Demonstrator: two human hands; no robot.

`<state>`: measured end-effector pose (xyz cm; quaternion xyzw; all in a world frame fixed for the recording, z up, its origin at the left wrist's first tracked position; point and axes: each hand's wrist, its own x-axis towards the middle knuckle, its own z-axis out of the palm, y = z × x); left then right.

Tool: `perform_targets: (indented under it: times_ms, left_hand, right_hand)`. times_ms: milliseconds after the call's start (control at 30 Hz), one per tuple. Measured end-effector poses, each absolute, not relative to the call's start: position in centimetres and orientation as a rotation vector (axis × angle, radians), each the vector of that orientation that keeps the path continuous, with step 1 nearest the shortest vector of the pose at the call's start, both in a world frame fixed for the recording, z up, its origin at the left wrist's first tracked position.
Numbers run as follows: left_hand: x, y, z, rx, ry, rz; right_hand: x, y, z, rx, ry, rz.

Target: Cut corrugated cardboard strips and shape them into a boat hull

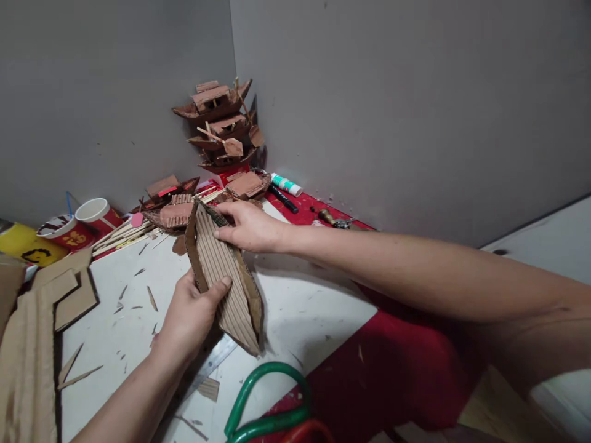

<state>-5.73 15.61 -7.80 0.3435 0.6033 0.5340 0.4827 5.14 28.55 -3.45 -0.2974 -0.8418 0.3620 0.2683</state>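
Observation:
A boat hull of corrugated cardboard (221, 271), pointed at both ends with raised side walls, is held tilted over the white board. My left hand (194, 307) grips its near left side, the thumb lying across the ribbed inner floor. At the upper right edge my right hand (244, 226) pinches the side wall between thumb and fingers. Under my left wrist a clear ruler (215, 360) is partly covered. Close below the hull lie scissors with green handles (272, 394), cut off by the lower frame edge.
Several finished cardboard boats (212, 101) are stacked in the wall corner. Two paper cups (96, 215), wooden sticks (122, 237), a glue stick (286, 184) and a black marker (284, 200) stand or lie behind. Cardboard sheets (32, 326) are at left; scraps litter the white board (111, 351).

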Motion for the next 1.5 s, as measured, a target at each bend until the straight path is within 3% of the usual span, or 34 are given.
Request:
perform_targets:
  times_ms: [433, 767, 1100, 1300, 1500]
  left_hand:
    - [-6.0, 16.2, -8.6, 0.825, 1.534, 1.397]
    - [-5.6, 15.5, -8.4, 0.899, 1.484, 1.237]
    - [-5.5, 15.5, -8.7, 0.906, 1.532, 1.235]
    - [-5.3, 15.4, -8.5, 0.966, 1.538, 1.197]
    - [-4.9, 15.1, -8.5, 0.907, 1.499, 1.185]
  right_hand:
    - [5.5, 27.1, -5.9, -0.75, -2.127, 1.471]
    - [5.9, 27.5, -6.1, -0.78, -2.091, 1.224]
    - [5.7, 27.4, -5.8, -0.715, -1.857, 1.602]
    - [5.6, 28.3, -5.3, -0.61, -1.887, 1.243]
    - [5.4, 29.0, -6.0, -0.555, -1.849, 1.227]
